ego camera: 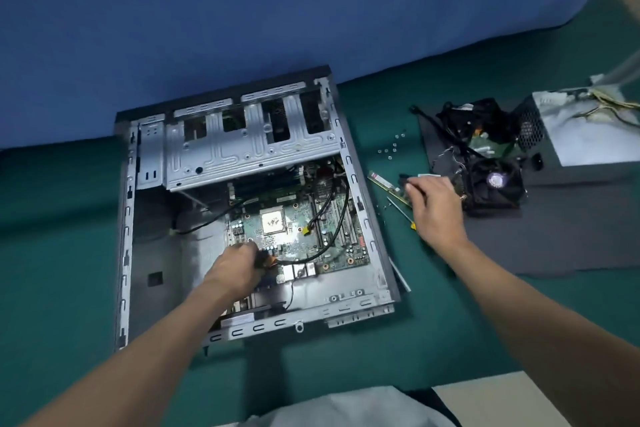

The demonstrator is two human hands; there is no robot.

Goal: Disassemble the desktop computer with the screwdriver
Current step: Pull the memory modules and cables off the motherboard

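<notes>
Green cloth (62, 225), blue backdrop (207, 10) at twelve o'clock, computer case (375, 246), left hand (239, 265) gripping black-orange object (266, 260), right hand (438, 210) at three o'clock, grip unclear

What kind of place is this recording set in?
Probably a computer repair or teardown bench. An opened computer case lies on a green cloth table against a blue backdrop. Loose screws, a removed fan and a power supply are set aside to its right.
</notes>
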